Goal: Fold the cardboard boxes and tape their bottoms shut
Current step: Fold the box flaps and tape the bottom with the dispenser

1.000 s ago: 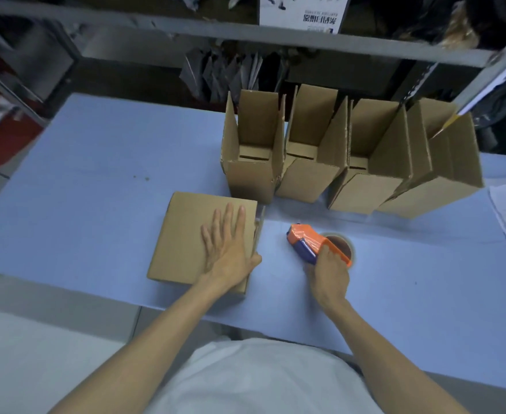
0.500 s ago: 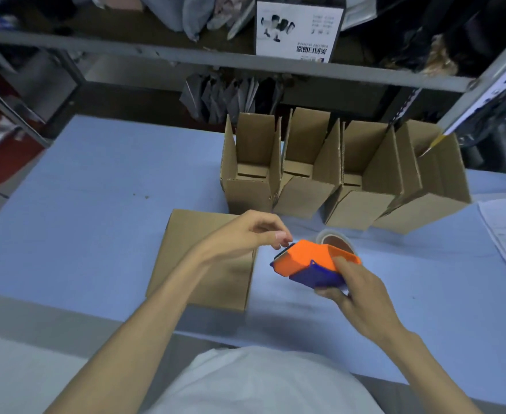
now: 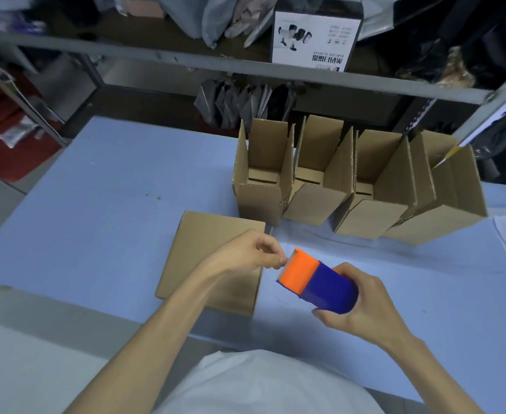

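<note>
Blue tabletop (image 3: 96,219) is being used: the box (image 3: 207,243) is being rested near its front edge. The dispenser (image 3: 317,279) is being gripped by the right hand (image 3: 362,309), its orange mouth being pinched by the left hand (image 3: 245,252) — tape, unseen, should be drawn out straight.
</note>
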A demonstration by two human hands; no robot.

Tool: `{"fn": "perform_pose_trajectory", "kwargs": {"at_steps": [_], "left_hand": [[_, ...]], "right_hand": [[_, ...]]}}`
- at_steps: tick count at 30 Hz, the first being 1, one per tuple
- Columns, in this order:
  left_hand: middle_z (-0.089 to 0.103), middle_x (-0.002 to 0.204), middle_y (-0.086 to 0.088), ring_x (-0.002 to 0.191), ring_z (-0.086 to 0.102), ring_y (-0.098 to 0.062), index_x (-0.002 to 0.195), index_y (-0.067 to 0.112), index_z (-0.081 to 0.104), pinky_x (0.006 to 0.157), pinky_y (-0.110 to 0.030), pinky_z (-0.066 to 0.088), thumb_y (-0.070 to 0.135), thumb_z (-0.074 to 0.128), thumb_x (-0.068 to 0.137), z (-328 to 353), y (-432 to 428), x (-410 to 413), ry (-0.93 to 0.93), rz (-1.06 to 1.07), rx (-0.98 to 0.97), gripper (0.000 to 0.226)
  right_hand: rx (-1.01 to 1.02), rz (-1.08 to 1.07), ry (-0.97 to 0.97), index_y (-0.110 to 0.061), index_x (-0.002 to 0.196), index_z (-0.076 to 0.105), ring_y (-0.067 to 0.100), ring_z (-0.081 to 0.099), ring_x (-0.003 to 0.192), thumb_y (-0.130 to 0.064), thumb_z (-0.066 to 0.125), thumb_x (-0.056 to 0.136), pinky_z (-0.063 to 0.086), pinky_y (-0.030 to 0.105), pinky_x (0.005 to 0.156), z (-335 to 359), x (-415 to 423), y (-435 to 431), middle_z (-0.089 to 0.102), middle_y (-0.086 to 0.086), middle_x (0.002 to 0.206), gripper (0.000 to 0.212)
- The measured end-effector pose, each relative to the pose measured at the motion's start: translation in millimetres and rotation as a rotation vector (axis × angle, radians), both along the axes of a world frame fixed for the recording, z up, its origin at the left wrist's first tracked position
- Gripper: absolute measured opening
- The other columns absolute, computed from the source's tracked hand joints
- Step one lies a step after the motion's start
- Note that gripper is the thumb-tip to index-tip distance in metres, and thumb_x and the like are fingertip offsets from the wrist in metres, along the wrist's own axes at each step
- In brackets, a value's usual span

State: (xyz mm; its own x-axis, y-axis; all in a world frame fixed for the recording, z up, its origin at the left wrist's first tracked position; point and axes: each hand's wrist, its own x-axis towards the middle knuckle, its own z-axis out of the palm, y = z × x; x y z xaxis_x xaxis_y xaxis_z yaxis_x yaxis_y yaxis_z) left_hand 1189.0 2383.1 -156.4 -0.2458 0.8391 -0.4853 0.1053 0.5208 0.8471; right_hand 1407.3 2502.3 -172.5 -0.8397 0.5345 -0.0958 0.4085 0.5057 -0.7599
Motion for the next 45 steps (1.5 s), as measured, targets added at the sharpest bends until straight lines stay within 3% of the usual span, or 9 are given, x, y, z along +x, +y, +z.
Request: {"fn": "perform_pose_trajectory", "kwargs": {"at_steps": [6, 11, 16, 21, 24, 28, 34, 39, 45], "left_hand": [[0.068, 0.073, -0.001, 0.064, 0.063, -0.007, 0.081, 0.011, 0.067, 0.063, -0.020, 0.049, 0.013, 0.061, 0.093, -5, -3, 2, -0.008, 0.103, -0.028, 0.014], [0.069, 0.080, -0.008, 0.071, 0.065, -0.012, 0.083, 0.008, 0.067, 0.069, -0.022, 0.053, 0.015, 0.063, 0.093, -12, -4, -2, 0.024, 0.178, -0.054, 0.013], [0.062, 0.063, -0.004, 0.056, 0.060, -0.005, 0.068, 0.010, 0.060, 0.054, -0.013, 0.047, 0.011, 0.060, 0.094, -18, -9, -5, 0.021, 0.236, -0.084, 0.026], [0.066, 0.069, -0.005, 0.069, 0.062, -0.018, 0.070, 0.013, 0.065, 0.073, -0.036, 0.052, 0.019, 0.061, 0.094, -20, -14, -8, 0.162, 0.240, -0.127, 0.025], [0.070, 0.083, -0.013, 0.086, 0.068, -0.031, 0.081, 0.004, 0.070, 0.084, -0.044, 0.054, 0.020, 0.062, 0.093, -20, -14, -8, 0.208, 0.256, -0.132, 0.022], [0.063, 0.068, -0.002, 0.079, 0.063, -0.026, 0.076, 0.006, 0.067, 0.088, -0.049, 0.055, 0.009, 0.061, 0.091, -23, -15, -8, 0.204, 0.261, -0.147, 0.017], [0.066, 0.068, 0.003, 0.077, 0.066, -0.021, 0.079, 0.004, 0.071, 0.080, -0.038, 0.055, 0.014, 0.066, 0.089, -31, -17, -6, 0.259, 0.331, -0.145, 0.014], [0.062, 0.062, 0.014, 0.063, 0.058, -0.004, 0.061, 0.021, 0.066, 0.059, -0.019, 0.046, 0.010, 0.065, 0.082, -39, -16, 5, 0.388, 0.326, -0.148, 0.024], [0.060, 0.062, 0.016, 0.072, 0.063, -0.013, 0.068, 0.019, 0.068, 0.068, -0.024, 0.049, 0.014, 0.070, 0.081, -45, -34, -9, 0.508, 0.392, -0.176, 0.014]], "right_hand": [[0.270, 0.073, 0.019, -0.021, 0.096, 0.060, 0.007, 0.057, 0.071, -0.044, 0.082, 0.053, 0.044, 0.014, 0.056, -5, -10, -1, 0.058, -0.013, 0.084, 0.053], [0.145, 0.086, 0.036, -0.034, 0.106, 0.047, 0.000, 0.055, 0.082, -0.069, 0.060, 0.066, 0.039, 0.007, 0.062, -11, -22, -4, 0.055, -0.024, 0.093, 0.054], [0.187, 0.129, 0.017, -0.022, 0.111, 0.049, -0.002, 0.052, 0.081, -0.058, 0.078, 0.062, 0.038, 0.007, 0.060, -24, -35, -10, 0.050, -0.018, 0.099, 0.067], [0.276, 0.176, 0.016, -0.026, 0.105, 0.052, 0.001, 0.053, 0.072, -0.064, 0.072, 0.068, 0.038, 0.005, 0.057, -21, -41, -7, 0.061, -0.016, 0.095, 0.057], [0.268, 0.205, 0.000, -0.028, 0.107, 0.050, 0.006, 0.056, 0.075, -0.065, 0.068, 0.072, 0.043, 0.010, 0.059, -21, -43, -5, 0.060, -0.017, 0.097, 0.055], [0.269, 0.189, -0.052, -0.031, 0.099, 0.049, 0.009, 0.055, 0.068, -0.064, 0.074, 0.065, 0.043, 0.014, 0.057, -23, -45, -4, 0.059, -0.019, 0.087, 0.054], [0.286, 0.203, -0.085, -0.031, 0.093, 0.051, 0.010, 0.052, 0.065, -0.070, 0.071, 0.063, 0.039, 0.016, 0.054, -19, -47, 6, 0.059, -0.016, 0.078, 0.053], [0.331, 0.256, -0.073, -0.034, 0.098, 0.053, 0.007, 0.050, 0.067, -0.065, 0.072, 0.067, 0.037, 0.011, 0.056, -14, -39, 9, 0.055, -0.020, 0.081, 0.048], [0.339, 0.209, -0.200, -0.030, 0.098, 0.060, 0.010, 0.053, 0.068, -0.071, 0.072, 0.055, 0.043, 0.020, 0.059, -21, -6, 26, 0.061, -0.017, 0.081, 0.061]]}}
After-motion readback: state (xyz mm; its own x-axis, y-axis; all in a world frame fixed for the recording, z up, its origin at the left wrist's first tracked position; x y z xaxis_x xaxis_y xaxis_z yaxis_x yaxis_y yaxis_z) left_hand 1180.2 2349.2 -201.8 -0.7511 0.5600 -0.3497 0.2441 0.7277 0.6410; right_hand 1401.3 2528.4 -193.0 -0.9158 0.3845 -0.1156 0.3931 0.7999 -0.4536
